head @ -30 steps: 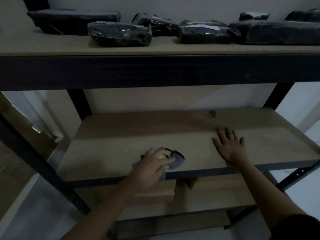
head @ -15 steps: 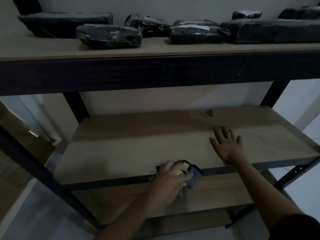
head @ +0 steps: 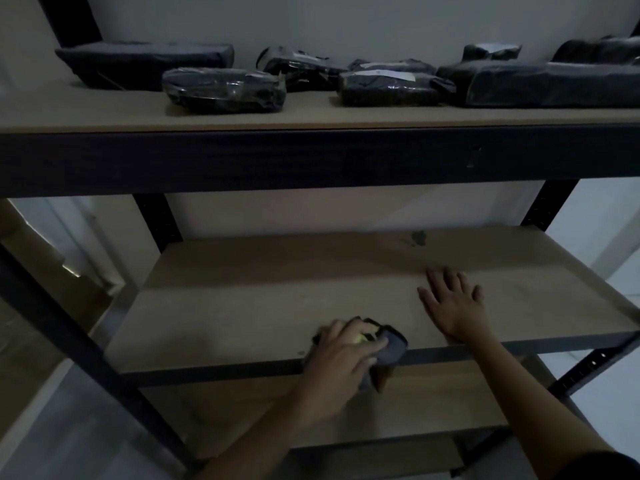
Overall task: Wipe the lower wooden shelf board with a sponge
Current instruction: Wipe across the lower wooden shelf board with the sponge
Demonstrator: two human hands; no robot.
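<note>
We clamp left hand point(head: 341, 355) fingers on the sponge point(head: 389, 344) at the lower shelf board point(head: 242, 306) front edge for wiping pressure, right hand point(head: 453, 306) flat, fingers spread, likely bracing.

Dimly lit room. A dark metal shelving frame point(head: 79, 344) stands against a pale wall point(head: 311, 22). The upper board point(head: 104, 112) carries several dark plastic-wrapped packages point(head: 225, 90) in a loose row. Pale floor point(head: 616, 393) shows at right; a brighter opening point(head: 69, 268) lies at left.
</note>
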